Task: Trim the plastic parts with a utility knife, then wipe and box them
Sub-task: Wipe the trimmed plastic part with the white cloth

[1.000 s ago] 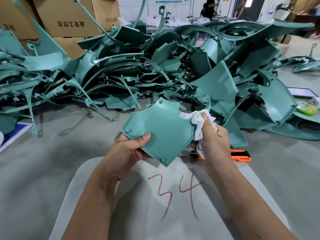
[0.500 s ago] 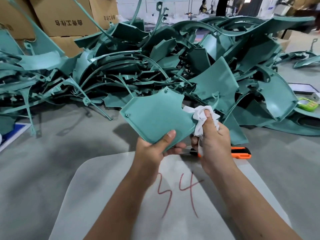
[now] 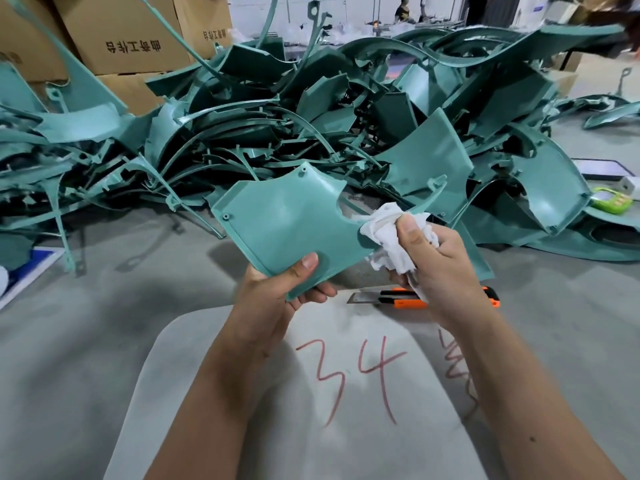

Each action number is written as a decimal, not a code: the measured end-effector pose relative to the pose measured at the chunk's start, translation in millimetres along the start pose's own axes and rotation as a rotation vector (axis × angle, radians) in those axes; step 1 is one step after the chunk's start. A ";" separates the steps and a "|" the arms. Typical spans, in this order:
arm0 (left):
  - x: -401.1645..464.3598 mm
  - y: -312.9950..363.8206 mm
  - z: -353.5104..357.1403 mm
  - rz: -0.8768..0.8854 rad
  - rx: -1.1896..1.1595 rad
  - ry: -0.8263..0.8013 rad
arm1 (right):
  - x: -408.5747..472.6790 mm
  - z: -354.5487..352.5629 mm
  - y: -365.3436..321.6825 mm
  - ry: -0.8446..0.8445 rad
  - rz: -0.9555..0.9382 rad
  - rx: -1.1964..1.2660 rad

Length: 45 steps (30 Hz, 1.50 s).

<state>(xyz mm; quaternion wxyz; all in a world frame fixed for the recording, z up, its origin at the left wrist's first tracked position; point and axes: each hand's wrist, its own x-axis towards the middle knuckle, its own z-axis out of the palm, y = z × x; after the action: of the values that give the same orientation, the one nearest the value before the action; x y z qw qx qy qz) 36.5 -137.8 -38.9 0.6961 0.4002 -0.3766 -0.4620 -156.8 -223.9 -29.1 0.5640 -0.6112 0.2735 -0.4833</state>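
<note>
A flat teal plastic panel with small screw holes is held up in the middle of the view. My left hand grips its lower edge, thumb on the face and fingers behind. My right hand clutches a crumpled white cloth and presses it against the panel's right edge, near a curved cut-out. An orange and black utility knife lies on the floor below my right hand, blade out to the left and its handle partly hidden by the hand.
A big heap of teal plastic parts fills the floor ahead. Cardboard boxes stand at the back left. A white board marked "34" lies under my arms. A small green device sits at the right.
My left hand shifted its grip from the panel's left corner to its lower edge and turned the panel. The right hand with the cloth stayed at the panel's right edge.
</note>
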 end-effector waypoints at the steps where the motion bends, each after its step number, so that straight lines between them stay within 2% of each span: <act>1: -0.6 -1.1 1.5 0.028 -0.015 0.032 | 0.4 -2.7 -0.6 -0.023 0.004 -0.024; 7: -4.0 -11.7 11.7 0.135 -0.069 0.131 | -2.0 -11.0 3.0 -0.162 0.059 -0.006; 12: -2.1 -14.0 12.0 0.311 0.096 0.235 | -5.6 -11.2 1.3 -0.320 0.084 0.054; 14: 0.2 -12.8 8.1 0.306 0.133 0.246 | -4.5 -9.0 0.3 -0.169 0.086 0.167; 16: 0.2 -12.7 7.3 0.263 0.096 0.246 | 1.3 -8.8 1.1 0.101 0.156 0.212; 18: -0.3 -13.6 8.4 0.228 0.037 0.227 | 6.7 -11.8 4.2 0.303 0.250 0.106; 19: -0.9 -14.0 8.8 0.220 0.018 0.208 | 7.6 -12.0 5.8 0.325 0.277 0.026; 21: -2.0 -15.8 10.6 0.204 0.027 0.167 | 4.9 -6.0 7.1 0.284 0.304 0.008; 23: -3.6 -19.0 13.8 0.203 0.117 0.124 | 2.0 1.1 5.0 0.196 0.355 0.196; 26: -4.8 -22.0 16.1 0.221 0.229 0.103 | 0.3 0.8 -1.6 -0.041 0.353 0.480; 28: -2.1 -20.9 14.2 0.230 0.255 0.110 | -0.3 -5.2 -4.3 -0.163 0.333 0.531; 30: 0.2 -20.3 11.7 0.207 0.245 0.097 | -2.4 -7.7 -5.9 -0.201 0.316 0.512; 35: 1.4 -21.4 10.1 0.102 0.192 -0.019 | -2.9 0.4 -1.1 0.045 0.205 0.337; 42: 1.0 -6.1 -13.7 -0.010 0.238 -0.239 | 6.2 -23.7 -0.7 0.340 0.214 0.501; 45: -0.3 1.1 -22.9 -0.076 0.232 -0.324 | 10.7 -41.2 -2.3 0.400 0.221 0.539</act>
<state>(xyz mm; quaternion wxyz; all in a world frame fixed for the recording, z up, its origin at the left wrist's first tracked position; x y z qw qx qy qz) 57.3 -132.5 -47.0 0.5578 0.4122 -0.5191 -0.4996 -190.2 -250.4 -28.1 0.6891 -0.3003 0.3057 -0.5844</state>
